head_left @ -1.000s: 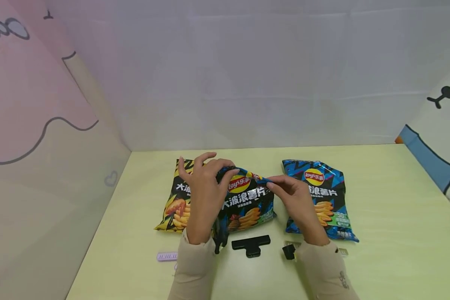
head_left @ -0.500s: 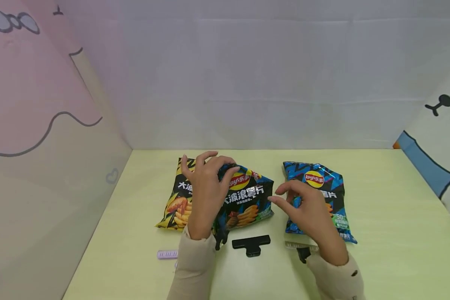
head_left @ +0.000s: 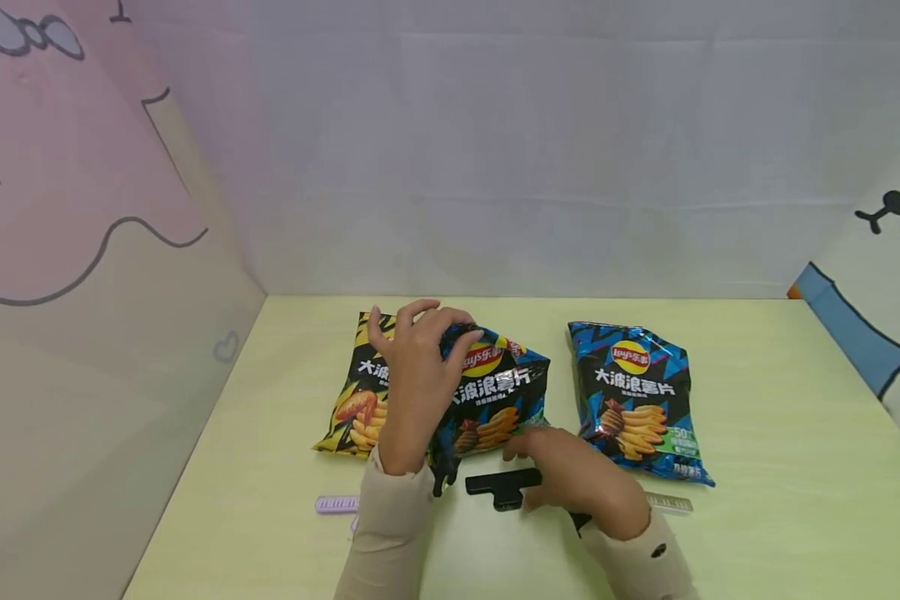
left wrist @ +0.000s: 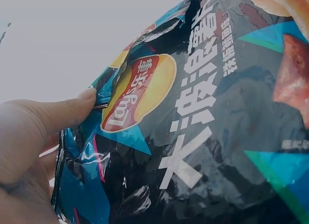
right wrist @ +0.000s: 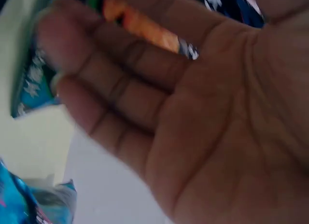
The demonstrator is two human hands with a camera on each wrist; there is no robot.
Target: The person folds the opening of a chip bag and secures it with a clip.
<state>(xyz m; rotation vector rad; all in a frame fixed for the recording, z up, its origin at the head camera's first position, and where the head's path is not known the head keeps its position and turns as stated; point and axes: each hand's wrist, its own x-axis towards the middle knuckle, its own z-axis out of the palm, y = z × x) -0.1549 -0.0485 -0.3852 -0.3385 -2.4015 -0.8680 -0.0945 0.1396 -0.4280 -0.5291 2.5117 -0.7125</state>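
Observation:
My left hand (head_left: 423,362) pinches the folded-down top edge of a blue-and-black Lay's chip bag (head_left: 498,408), which leans up in the middle of the table. In the left wrist view the thumb (left wrist: 79,105) presses on the fold beside the logo of that bag (left wrist: 217,151). Low over the table, my right hand (head_left: 581,475) reaches over the right end of a black bag clip (head_left: 495,485), its fingers slightly bent around that end. Blurred in the right wrist view, the right palm (right wrist: 203,103) and spread fingers show nothing held.
A yellow-and-black chip bag (head_left: 352,408) lies left, partly behind my left hand. Another blue-and-black chip bag (head_left: 633,400) lies right. A purple clip (head_left: 336,505) sits front left, partly covered by the sleeve. A clear clip (head_left: 669,503) pokes out beyond my right wrist.
My right hand has let go of the bag's folded right corner, drawn back, then moved down and left to the black clip. The corner has loosened slightly. My left hand keeps its pinch.

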